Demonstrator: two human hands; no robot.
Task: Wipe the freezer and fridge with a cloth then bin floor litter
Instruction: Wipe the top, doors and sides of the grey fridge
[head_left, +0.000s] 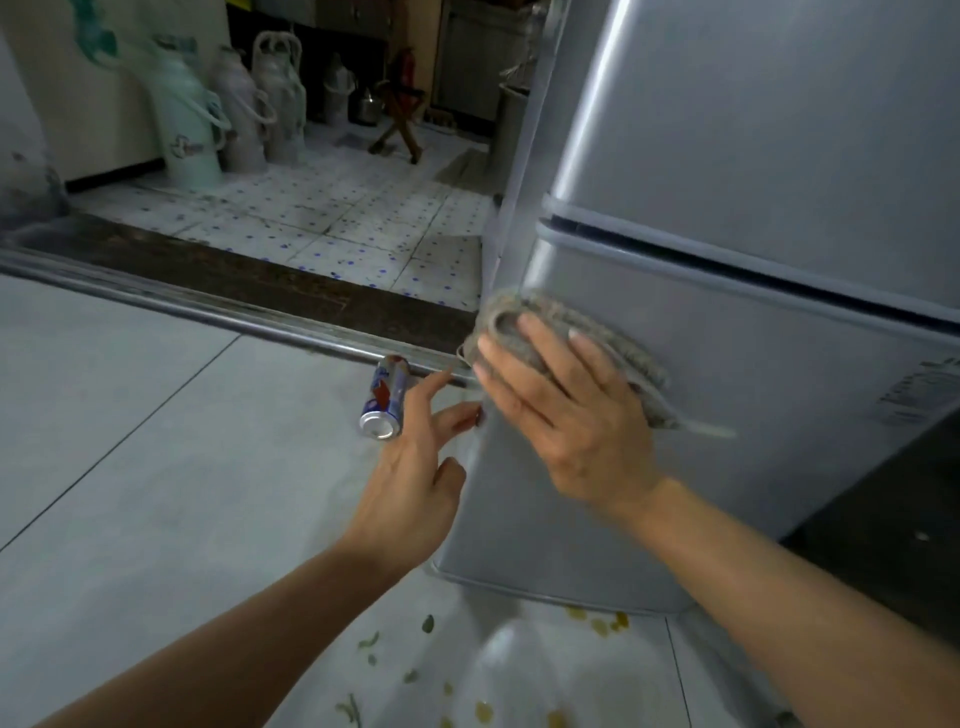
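Dim, soft, wide-angle edge distortion

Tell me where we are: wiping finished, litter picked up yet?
Nothing can be confirmed finished. In hand: the right hand presses the grey cloth flat on the fridge's lower door, near its left edge; the left hand, open, touches that edge. Left: the drink can still lies on the floor beside the fridge, unbinned.

Both arms are bare, with no sleeves. The left hand (415, 467) and right hand (576, 415) wear nothing.
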